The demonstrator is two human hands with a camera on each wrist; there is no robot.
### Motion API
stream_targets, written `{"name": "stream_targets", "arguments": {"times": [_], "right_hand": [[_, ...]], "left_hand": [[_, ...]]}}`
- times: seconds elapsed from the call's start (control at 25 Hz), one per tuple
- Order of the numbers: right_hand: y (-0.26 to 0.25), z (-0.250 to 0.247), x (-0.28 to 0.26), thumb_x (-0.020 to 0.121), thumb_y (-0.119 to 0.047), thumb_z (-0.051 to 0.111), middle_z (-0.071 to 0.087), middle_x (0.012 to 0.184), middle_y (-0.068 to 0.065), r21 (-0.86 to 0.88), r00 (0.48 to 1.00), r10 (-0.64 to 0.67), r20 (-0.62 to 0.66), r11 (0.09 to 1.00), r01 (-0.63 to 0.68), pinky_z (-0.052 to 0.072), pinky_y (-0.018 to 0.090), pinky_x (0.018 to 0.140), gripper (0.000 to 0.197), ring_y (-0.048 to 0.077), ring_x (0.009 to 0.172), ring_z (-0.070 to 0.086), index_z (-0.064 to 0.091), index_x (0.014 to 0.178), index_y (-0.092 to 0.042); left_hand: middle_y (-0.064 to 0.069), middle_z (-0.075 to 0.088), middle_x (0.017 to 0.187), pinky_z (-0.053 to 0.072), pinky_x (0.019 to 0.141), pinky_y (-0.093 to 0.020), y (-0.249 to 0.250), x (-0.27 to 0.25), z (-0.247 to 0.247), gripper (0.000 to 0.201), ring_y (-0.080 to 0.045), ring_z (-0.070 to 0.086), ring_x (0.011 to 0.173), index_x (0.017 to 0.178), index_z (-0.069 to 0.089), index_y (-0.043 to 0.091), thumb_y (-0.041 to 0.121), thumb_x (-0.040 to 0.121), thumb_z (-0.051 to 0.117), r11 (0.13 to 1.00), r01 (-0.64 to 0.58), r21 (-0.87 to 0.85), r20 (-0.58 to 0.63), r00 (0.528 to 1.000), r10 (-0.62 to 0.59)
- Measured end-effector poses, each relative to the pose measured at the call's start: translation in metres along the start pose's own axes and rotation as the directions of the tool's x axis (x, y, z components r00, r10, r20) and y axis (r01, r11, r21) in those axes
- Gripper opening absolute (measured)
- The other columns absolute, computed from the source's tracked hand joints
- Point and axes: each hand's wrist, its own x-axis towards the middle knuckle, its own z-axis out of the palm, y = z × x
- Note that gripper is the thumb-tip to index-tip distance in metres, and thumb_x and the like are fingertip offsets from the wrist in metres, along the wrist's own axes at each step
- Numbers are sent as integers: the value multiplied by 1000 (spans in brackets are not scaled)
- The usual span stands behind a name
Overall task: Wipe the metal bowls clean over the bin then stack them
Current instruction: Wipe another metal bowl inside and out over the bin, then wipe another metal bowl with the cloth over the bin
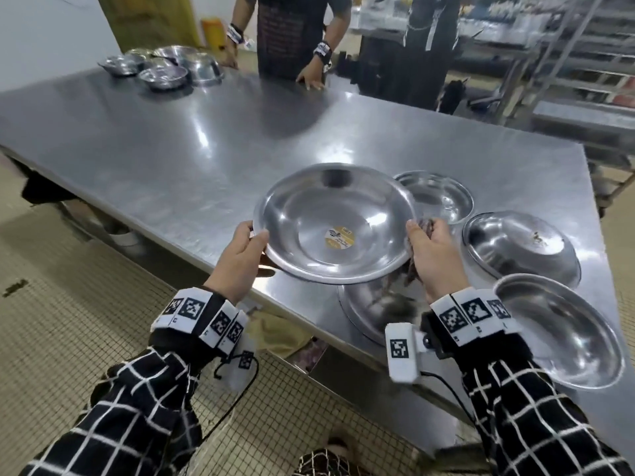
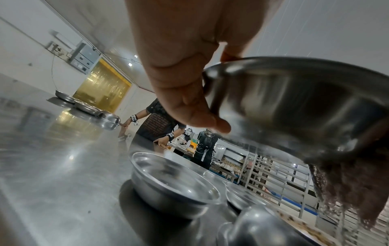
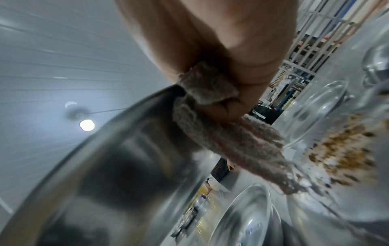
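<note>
Both hands hold one metal bowl (image 1: 335, 225) in the air above the near edge of the steel table (image 1: 171, 139). The left hand (image 1: 240, 259) pinches its rim at nine o'clock; the right hand (image 1: 434, 255) grips a brownish cloth (image 3: 231, 133) against the rim at three o'clock. More bowls (image 1: 519, 249) sit on the table at three o'clock.

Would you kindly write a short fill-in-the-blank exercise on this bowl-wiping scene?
1. The left hand grips the held bowl by its ____.
2. The right hand clutches a ____.
3. A round yellow ____ sits inside the held bowl.
4. The other bowls rest on a steel ____.

Missing words: rim; cloth; sticker; table
</note>
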Motion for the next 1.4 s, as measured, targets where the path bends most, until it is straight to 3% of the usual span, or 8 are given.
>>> {"name": "stream_targets", "arguments": {"times": [0.32,0.56,0.76,0.88,1.08,1.2,1.28,1.4], "right_hand": [[-28,18,133,98,-28,50,55,92,3,-210,998,-2,57,978,14,43,24,63,21,14,77,55,45,110,-11],[-27,40,252,95,-19,50,52,89,5,-352,996,39,81,936,-8,37,26,55,17,17,73,51,42,108,-12],[-6,69,328,92,-15,49,50,95,8,-498,991,123,50,863,-82,35,28,74,21,23,86,49,43,112,-11],[2,83,358,92,-11,50,52,94,12,-653,970,229,77,747,-125,36,25,65,24,24,82,50,48,114,-1],[20,95,379,92,-19,55,57,125,18,-822,949,299,104,563,-88,44,37,92,38,33,113,55,52,125,-1],[18,101,382,94,-18,56,63,115,19,-855,935,316,163,518,-26,45,21,63,30,22,79,59,60,114,3],[17,103,382,96,-19,54,65,110,18,-876,926,325,191,483,11,44,19,61,27,18,76,54,63,109,3],[13,101,372,95,-26,54,65,109,16,-888,933,314,177,459,14,49,29,82,32,22,87,57,61,111,1]], "left_hand": [[-4,61,80,51,77,-36,3,149,10,20,-16,59,69,104,57,6,23,95,55,989,17,150,81,996,-29],[-1,63,86,49,74,-34,9,262,28,16,-14,54,69,101,61,16,29,92,61,945,43,325,164,981,-101],[-2,58,82,44,59,-23,6,325,47,15,-12,49,65,99,60,13,26,91,63,886,119,447,151,967,-206],[-2,56,73,38,52,-22,0,358,56,27,-12,47,60,108,63,3,20,89,66,866,165,473,181,943,-279],[-17,65,115,49,85,-37,-9,386,68,32,-29,63,94,119,61,6,18,89,65,766,145,626,241,898,-368],[-4,63,86,46,57,-18,-22,394,66,36,-12,55,65,124,54,6,17,90,64,754,184,630,201,900,-387],[2,56,78,41,48,-17,-29,399,62,43,-8,53,62,128,50,8,18,89,65,764,209,610,161,912,-378],[-7,62,114,46,75,-25,-35,403,57,54,-17,60,88,135,45,13,27,88,67,759,200,619,172,909,-380]]}}
